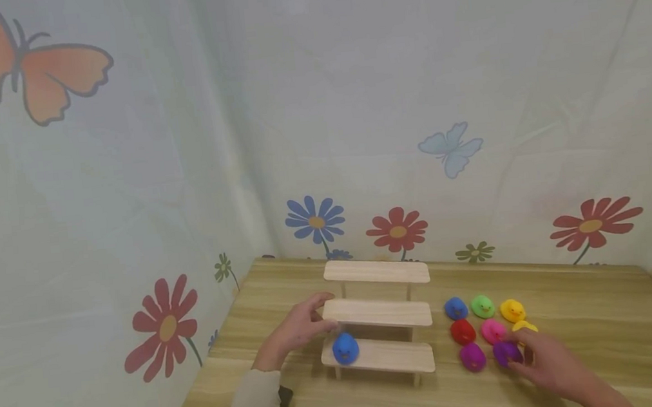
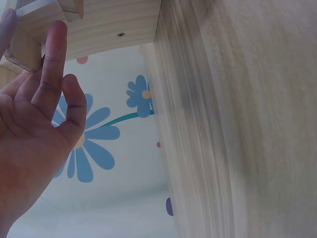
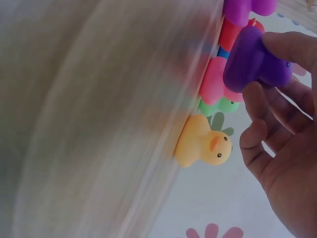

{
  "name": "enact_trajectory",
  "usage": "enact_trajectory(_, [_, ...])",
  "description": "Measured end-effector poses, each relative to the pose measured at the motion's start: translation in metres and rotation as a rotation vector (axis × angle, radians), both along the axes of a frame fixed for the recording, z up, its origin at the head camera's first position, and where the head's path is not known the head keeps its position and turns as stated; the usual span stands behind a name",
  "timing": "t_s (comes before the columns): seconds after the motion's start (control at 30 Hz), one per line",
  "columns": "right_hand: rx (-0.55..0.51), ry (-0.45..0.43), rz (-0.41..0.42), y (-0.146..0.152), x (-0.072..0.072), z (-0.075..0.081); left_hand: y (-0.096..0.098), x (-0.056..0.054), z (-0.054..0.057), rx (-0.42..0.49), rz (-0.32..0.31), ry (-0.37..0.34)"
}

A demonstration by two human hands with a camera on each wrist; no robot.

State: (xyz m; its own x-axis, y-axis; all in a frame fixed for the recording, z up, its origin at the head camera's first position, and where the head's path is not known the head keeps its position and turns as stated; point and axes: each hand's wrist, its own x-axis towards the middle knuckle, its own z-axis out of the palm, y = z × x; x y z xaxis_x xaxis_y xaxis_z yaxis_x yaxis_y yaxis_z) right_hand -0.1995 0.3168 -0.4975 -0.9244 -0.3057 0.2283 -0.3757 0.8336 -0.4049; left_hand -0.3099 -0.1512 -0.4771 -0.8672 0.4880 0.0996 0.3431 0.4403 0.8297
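In the head view a three-step wooden display shelf point(image 1: 376, 312) stands on the table. A blue rubber duck point(image 1: 346, 348) sits at the left of its lowest step. My left hand point(image 1: 300, 325) holds the left end of the middle step, thumb at the front corner and fingers at the back. In the left wrist view, some of its fingers are hidden behind the wood. My right hand point(image 1: 552, 361) pinches a purple rubber duck point(image 3: 247, 62) between thumb and fingers, at the near right of the duck group. Beside it are a magenta duck point(image 1: 473, 357) and a pink duck point(image 1: 494, 331).
Also in the group are a red duck point(image 1: 463, 332), another blue duck point(image 1: 456, 308), a green duck point(image 1: 483, 307) and a yellow duck point(image 1: 512, 310). A second yellow duck point(image 1: 524, 326) is partly behind my right hand. A flowered curtain point(image 1: 354, 130) borders the wooden table point(image 1: 616, 327).
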Motion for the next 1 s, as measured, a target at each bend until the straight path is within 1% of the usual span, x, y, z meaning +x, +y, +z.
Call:
enact_trajectory(0.13, [-0.013,-0.019,0.029,0.0003,-0.0001,0.0006,0.0013,-0.0005,0.001,0.003,-0.001,0.01])
enact_trajectory(0.27, [-0.021,-0.011,0.053,0.0004,0.0,-0.0003,0.002,-0.0008,0.0005,0.005,-0.005,0.016])
enact_trajectory(0.5, [-0.019,0.013,0.05,0.0022,-0.0024,-0.0059,0.0004,-0.0011,-0.0013,-0.009,-0.004,0.019])
enact_trajectory(0.6, [-0.014,0.016,0.047,0.0023,-0.0033,-0.0067,-0.0008,-0.0016,-0.0014,-0.006,-0.006,0.008])
enact_trajectory(0.7, [-0.01,0.005,0.041,0.0016,-0.0035,-0.006,-0.0013,-0.0018,-0.0011,-0.005,-0.005,0.003])
enact_trajectory(1.0, [-0.002,-0.073,0.014,-0.0003,-0.0036,-0.0042,-0.0011,-0.0003,0.0,-0.013,-0.002,0.008])
